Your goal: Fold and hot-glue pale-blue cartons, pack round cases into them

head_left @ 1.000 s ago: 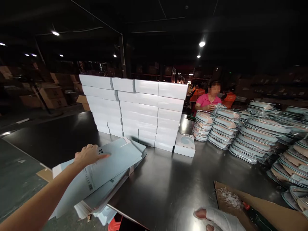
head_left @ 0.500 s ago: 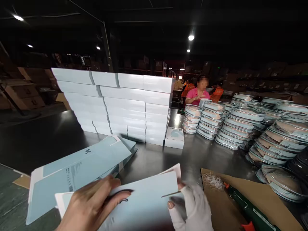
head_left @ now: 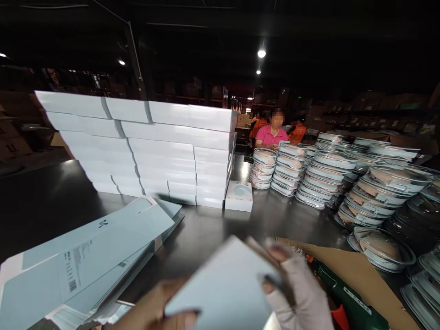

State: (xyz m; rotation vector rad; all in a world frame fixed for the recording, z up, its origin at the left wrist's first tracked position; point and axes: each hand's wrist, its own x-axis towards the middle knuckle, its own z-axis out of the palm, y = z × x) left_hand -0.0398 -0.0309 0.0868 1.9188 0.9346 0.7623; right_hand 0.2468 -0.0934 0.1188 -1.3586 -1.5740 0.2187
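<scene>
A flat light-blue carton blank (head_left: 225, 286) is held up in front of me by both hands, blurred by motion. My left hand (head_left: 161, 307) grips its lower left edge with the thumb across the face. Wrapped in a white fingerless glove, my right hand (head_left: 295, 288) pinches its right edge. A fanned pile of the same flat blue blanks (head_left: 85, 256) lies on the dark metal table (head_left: 213, 229) at my left.
A wall of stacked white boxes (head_left: 147, 151) stands behind, with one single box (head_left: 239, 195) at its right end. Stacks of clear round trays (head_left: 343, 178) fill the right side. A green and red tool (head_left: 343, 293) lies on brown cardboard (head_left: 378, 284). A person in pink works beyond.
The left hand left the pile with one blank, the right hand joined it, and the blank has since been tilted and raised between both hands. The camera view shifted right.
</scene>
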